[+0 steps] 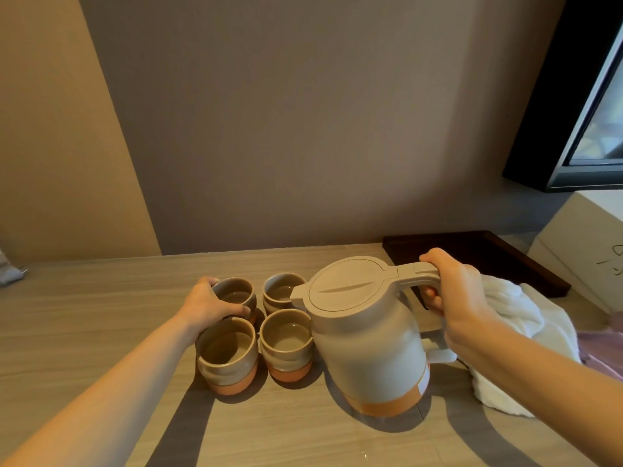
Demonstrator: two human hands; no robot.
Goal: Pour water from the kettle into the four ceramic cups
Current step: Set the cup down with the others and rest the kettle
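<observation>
My right hand clamped round kettle handle, likely heavy; left hand curled steadying fragile far-left cup.

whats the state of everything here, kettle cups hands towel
kettle: lid shut, tipped toward the cups, nothing pouring
right hand: grips the kettle handle
left hand: holds the far left cup
far left cup: upright, held
far right cup: upright, not held
near left cup: upright, not held
near right cup: upright, not held
white towel: crumpled, behind the right arm
</observation>
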